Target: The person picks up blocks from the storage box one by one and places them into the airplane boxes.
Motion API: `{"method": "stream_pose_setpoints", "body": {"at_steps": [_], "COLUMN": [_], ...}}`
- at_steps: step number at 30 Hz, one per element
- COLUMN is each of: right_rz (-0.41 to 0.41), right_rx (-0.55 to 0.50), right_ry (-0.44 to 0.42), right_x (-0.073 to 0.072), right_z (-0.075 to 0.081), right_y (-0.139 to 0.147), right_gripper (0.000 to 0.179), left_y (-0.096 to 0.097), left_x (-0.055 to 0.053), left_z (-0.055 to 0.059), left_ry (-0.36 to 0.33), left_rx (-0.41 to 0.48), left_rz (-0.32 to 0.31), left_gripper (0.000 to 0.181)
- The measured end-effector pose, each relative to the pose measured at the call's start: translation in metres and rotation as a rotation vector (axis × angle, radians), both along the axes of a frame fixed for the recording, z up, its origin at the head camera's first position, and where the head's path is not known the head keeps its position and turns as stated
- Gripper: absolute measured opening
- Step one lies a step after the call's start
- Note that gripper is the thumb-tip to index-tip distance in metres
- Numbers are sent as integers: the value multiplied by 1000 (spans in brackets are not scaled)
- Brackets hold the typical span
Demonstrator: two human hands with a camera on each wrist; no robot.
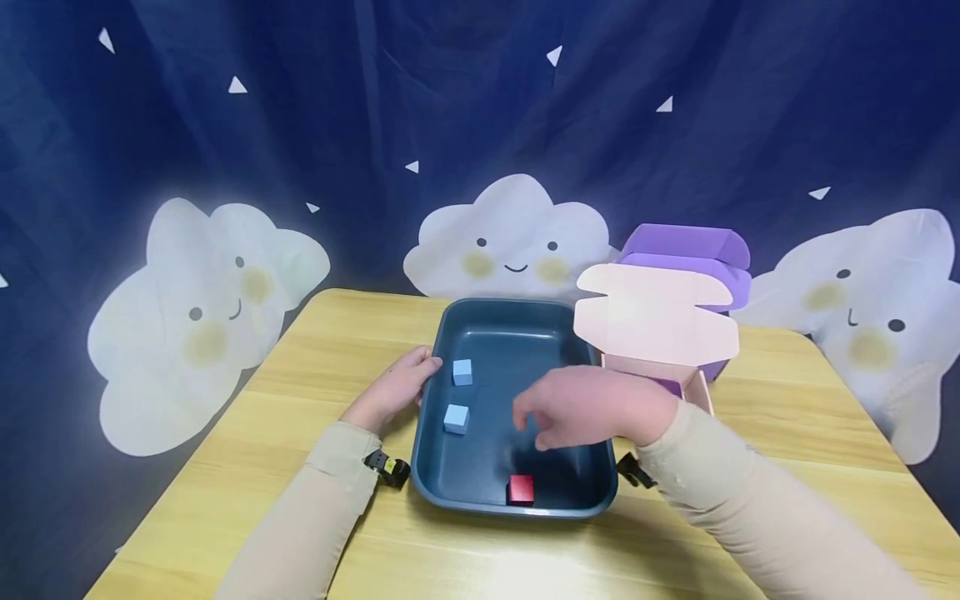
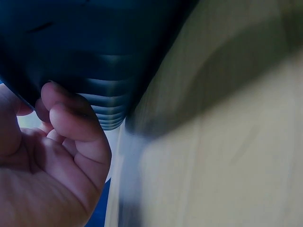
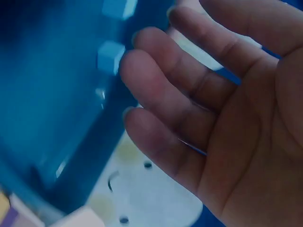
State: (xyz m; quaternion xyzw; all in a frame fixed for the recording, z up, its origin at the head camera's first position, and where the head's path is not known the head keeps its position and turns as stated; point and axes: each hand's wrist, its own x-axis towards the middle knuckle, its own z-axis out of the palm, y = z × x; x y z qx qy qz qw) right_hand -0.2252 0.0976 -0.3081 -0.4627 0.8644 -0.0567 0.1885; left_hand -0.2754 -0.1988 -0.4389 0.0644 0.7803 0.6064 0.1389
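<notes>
A dark blue rectangular tray (image 1: pixel 495 458) stands on the table. My left hand (image 1: pixel 397 379) pinches its left rim, thumb on top and curled fingers beneath, as the left wrist view shows. Two light blue cubes, one farther back (image 1: pixel 462 372) and one nearer (image 1: pixel 457 419), lie along the tray's left side. A red cube (image 1: pixel 521 490) sits by the near wall. Above the tray's right half hovers my right hand (image 1: pixel 581 408), its fingers loosely bent and apart. In the right wrist view its palm (image 3: pixel 246 127) holds nothing.
Right of the tray stands a pale pink box (image 1: pixel 652 308) with its lid raised and something dark purple inside, partly hidden by my right arm. A purple box (image 1: pixel 686 246) is behind it. The wooden table (image 1: pixel 360 325) ends at a dark blue curtain (image 1: pixel 480 100).
</notes>
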Motion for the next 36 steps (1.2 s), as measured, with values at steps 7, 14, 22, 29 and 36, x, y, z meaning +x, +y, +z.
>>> {"method": "stream_pose_setpoints", "body": {"at_steps": [7,14,22,29,36], "right_rz": [78,118,215,124,69], "right_rx": [89,218,241,198,101], "right_ry": [-130,-153,-96,-124,-76], "right_x": [0,2,9,10,1], "right_z": [-28,-41,-53,-56,-51], "right_y": [-31,-40,-50,-51,-47], "right_gripper": [27,43,35,18,26], "left_y": [0,1,1,0,1], "left_x": [-1,-2,-1,1,1], "left_z": [-1,-1,-1,-3,0], "left_ry": [3,-12,-12,-2,1], "left_rx": [1,8,2,-1,8], "left_rz": [2,9,15,11,-1], "left_gripper": [27,26,27,26,26]}}
